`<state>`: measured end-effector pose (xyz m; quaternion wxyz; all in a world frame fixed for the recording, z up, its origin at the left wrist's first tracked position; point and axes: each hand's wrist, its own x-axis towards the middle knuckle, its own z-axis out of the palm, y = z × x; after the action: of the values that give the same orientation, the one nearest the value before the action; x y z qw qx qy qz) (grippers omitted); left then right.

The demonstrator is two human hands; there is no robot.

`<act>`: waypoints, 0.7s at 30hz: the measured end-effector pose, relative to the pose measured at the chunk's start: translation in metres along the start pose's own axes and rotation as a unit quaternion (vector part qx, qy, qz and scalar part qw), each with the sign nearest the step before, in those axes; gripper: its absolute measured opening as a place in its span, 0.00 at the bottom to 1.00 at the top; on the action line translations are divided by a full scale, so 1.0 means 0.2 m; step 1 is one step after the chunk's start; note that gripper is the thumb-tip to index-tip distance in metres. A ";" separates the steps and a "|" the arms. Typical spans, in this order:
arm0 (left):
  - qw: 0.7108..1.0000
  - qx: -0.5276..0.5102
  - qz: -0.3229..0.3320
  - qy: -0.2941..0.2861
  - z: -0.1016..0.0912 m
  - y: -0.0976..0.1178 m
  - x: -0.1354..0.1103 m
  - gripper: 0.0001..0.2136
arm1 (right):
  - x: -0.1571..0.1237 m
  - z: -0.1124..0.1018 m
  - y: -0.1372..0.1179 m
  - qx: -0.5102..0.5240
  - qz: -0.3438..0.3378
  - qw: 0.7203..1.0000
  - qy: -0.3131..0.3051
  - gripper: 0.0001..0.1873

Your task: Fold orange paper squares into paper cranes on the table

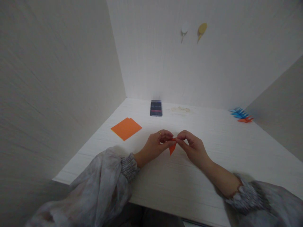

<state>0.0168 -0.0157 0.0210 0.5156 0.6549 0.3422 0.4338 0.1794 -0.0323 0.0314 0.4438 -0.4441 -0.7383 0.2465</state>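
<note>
**A folded orange paper (172, 149) between two hands over a pale tabletop (220, 135)**

The small folded paper is at the middle of the tabletop's near half, its pointed end hanging toward the person. Whether that tip touches the surface cannot be told. The left hand (157, 145), wearing a ring (159, 132), grasps the paper between thumb and fingers. The right hand (193, 146) pinches the same piece at its upper right, the fingertips of both hands nearly meeting. Loose grey sleeves (101, 179) end in gathered cuffs.

The tabletop is whitish with a faint streaky grain, brighter toward the back and in shadow near the person. Left of the hands lies a small pile of flat orange sheets (126, 129), slightly out of line. Farther back, near the back wall (151, 56), sits a dark rectangular device (156, 108), its face blurred into blocks. A tan stain (181, 109) marks the surface to its right. In the far right corner, blue folded shapes (239, 112) stand in a row beside orange ones (246, 120).

Pale walls enclose the left, back and right sides. High on the back one are a white hook (184, 30) and a yellow hook (202, 29).
</note>
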 end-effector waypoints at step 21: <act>0.997 0.064 -0.007 0.041 0.00 0.00 0.01 0.07 | -0.01 0.01 0.00 -0.037 -0.002 0.999 -0.004 0.05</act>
<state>0.0170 -0.0128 0.0220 0.4611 0.6656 0.3949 0.4340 0.1792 -0.0336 0.0292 0.4249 -0.4575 -0.7495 0.2198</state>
